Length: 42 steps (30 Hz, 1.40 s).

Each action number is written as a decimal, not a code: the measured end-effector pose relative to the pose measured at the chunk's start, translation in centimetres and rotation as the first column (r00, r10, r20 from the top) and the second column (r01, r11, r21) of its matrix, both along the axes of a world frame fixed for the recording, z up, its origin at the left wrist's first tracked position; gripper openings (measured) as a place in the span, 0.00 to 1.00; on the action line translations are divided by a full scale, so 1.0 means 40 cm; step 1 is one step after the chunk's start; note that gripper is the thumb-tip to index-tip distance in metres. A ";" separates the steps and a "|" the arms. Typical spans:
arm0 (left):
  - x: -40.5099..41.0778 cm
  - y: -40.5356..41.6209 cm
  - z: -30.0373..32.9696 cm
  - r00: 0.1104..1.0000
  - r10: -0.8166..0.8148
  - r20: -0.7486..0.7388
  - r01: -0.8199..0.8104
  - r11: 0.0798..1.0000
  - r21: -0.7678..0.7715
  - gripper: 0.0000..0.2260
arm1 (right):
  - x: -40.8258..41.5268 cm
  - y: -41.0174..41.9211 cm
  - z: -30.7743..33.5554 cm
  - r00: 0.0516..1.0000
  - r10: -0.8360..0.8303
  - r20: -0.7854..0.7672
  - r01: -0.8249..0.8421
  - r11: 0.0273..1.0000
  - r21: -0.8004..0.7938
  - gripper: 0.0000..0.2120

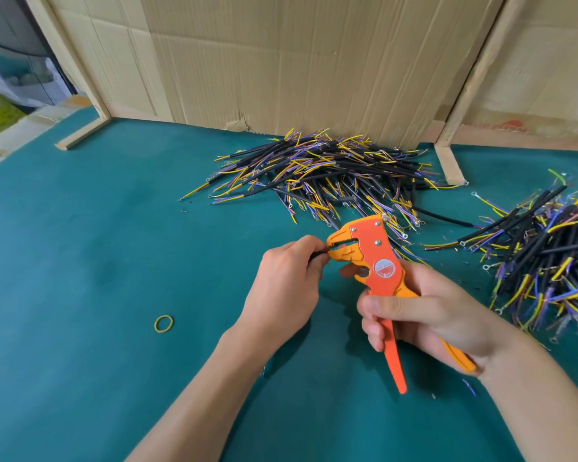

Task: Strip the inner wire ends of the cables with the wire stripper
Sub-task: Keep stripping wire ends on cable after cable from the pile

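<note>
My right hand [424, 315] grips the handles of an orange and yellow wire stripper [376, 258], whose jaws point left. My left hand [287, 281] pinches a short black cable [319, 254] and holds its end in the stripper's jaws. Most of that cable is hidden inside my fingers. A heap of black cables with yellow, blue and purple inner wires [331, 175] lies behind the tool against the cardboard. A second heap of such cables [544, 255] lies at the right.
The work surface is a teal mat [97, 261]. A yellow rubber band [164, 324] lies on it left of my left forearm. Cardboard walls [281, 61] with wooden strips [447, 161] close off the back. Small insulation scraps [469, 386] lie near my right wrist.
</note>
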State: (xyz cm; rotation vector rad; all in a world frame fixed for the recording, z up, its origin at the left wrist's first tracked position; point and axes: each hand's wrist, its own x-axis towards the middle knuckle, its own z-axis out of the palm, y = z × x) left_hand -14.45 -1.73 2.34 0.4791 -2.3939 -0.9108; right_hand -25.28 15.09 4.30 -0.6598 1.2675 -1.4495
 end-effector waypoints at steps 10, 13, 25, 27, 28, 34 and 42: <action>-0.001 -0.004 -0.010 0.999 -0.007 -0.036 0.011 0.994 0.110 0.05 | 0.008 -0.008 -0.004 0.994 -0.071 0.084 0.073 0.997 -0.020 0.29; -0.004 -0.011 -0.017 0.998 -0.014 -0.054 0.026 0.975 0.220 0.05 | 0.010 -0.008 -0.006 0.991 -0.081 0.111 0.084 0.996 -0.022 0.23; -0.007 -0.024 -0.032 0.993 -0.051 -0.103 0.091 0.895 0.437 0.05 | -0.011 0.005 -0.001 0.977 -0.203 0.057 0.204 0.979 -0.008 0.11; -0.006 -0.019 -0.027 0.989 -0.087 -0.119 0.133 0.874 0.467 0.07 | -0.008 0.003 0.001 0.983 -0.173 0.057 0.174 0.985 -0.014 0.08; -0.005 -0.020 -0.023 0.987 -0.110 -0.118 0.154 0.861 0.485 0.08 | -0.008 0.002 0.001 0.985 -0.162 0.058 0.163 0.987 -0.014 0.09; 0.015 -0.039 0.014 0.898 -0.437 -0.059 0.378 0.694 0.612 0.21 | -0.019 0.021 0.006 0.993 -0.067 0.095 0.067 0.998 0.002 0.10; 0.016 -0.043 0.008 0.884 -0.445 -0.143 0.406 0.578 0.708 0.11 | -0.015 0.033 0.010 0.974 0.070 0.215 -0.051 0.995 -0.090 0.16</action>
